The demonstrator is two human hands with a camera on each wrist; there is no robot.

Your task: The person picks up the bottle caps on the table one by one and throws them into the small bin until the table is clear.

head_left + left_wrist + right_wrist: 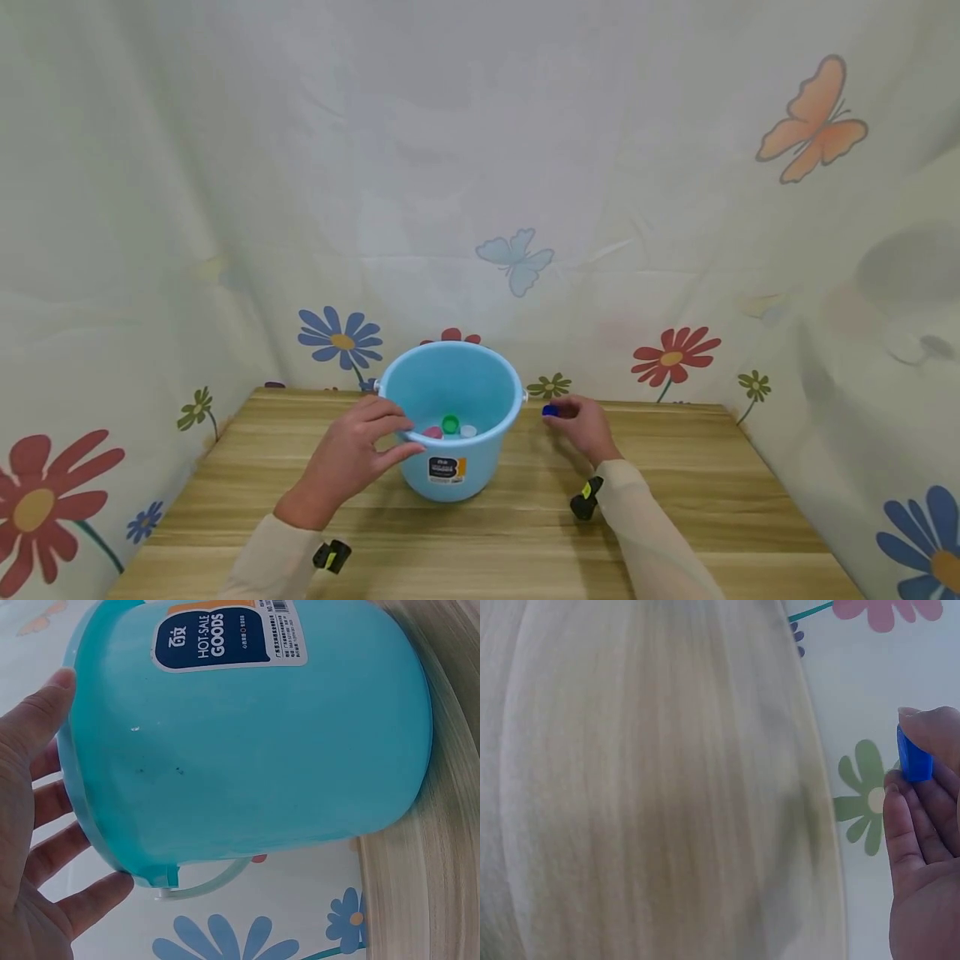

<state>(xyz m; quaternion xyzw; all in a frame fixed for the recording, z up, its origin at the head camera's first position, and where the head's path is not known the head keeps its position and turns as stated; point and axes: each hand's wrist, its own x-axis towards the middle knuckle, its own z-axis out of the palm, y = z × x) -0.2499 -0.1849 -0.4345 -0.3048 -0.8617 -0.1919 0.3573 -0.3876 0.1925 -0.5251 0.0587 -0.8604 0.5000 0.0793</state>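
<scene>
A light blue plastic bucket (457, 467) stands upright on the wooden table, its label facing me. My left hand (358, 454) holds its rim at the left front, thumb outside and fingers over the edge. In the left wrist view the thumb and fingertips lie along the rim of the bucket (270, 757). Inside sit a green cap (450, 424), a white cap (468, 431) and a pink piece (432, 432), partly hidden by the rim. To the right of the bucket, my right hand (585, 427) pinches a small blue bottle cap (915, 756) between thumb and fingers.
The wooden table (675, 492) ends at a pale curtain (420, 208) printed with flowers and butterflies, which also runs along both sides. The bucket's white handle (210, 883) hangs at its far side.
</scene>
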